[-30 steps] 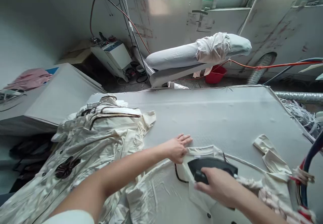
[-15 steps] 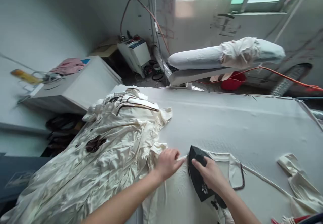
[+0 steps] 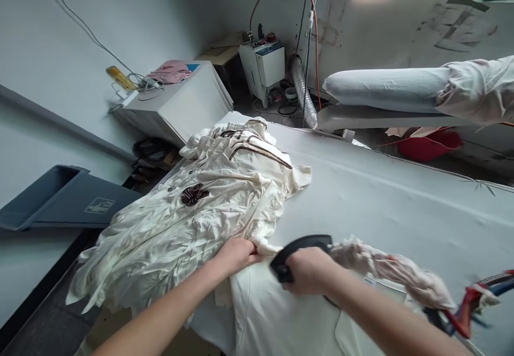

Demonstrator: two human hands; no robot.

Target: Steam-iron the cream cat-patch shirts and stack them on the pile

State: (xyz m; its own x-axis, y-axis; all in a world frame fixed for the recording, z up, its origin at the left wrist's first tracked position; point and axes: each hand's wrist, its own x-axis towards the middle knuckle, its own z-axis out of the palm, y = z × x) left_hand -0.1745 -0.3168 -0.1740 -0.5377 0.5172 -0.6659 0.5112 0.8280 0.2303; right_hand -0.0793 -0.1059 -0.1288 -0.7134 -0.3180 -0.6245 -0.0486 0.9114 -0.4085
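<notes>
My left hand (image 3: 235, 254) pinches the edge of a cream garment (image 3: 277, 313) lying on the padded table, close beside the heap. In my right hand (image 3: 311, 271) is a black iron (image 3: 311, 243), its tip pointing left and down toward the garment's edge; motion blurs it a little. Whether the iron's sole touches the cloth I cannot tell. A cloth-wrapped cord (image 3: 395, 270) trails right from behind the iron. To the left lies a crumpled heap of cream garments (image 3: 236, 206) with dark brown trim and a dark brown flower-like piece (image 3: 194, 194).
The white padded table (image 3: 361, 201) extends to the right. A padded ironing arm (image 3: 385, 89) stands behind it, with a red basin (image 3: 429, 144) below. At the back are a white machine (image 3: 265, 67) and a white box-shaped stand (image 3: 188, 104). A grey-blue bin (image 3: 84, 201) is at left.
My view has turned left. The iron has swung round so its tip points left, and my right hand has turned with it. My left hand has moved left toward the heap.
</notes>
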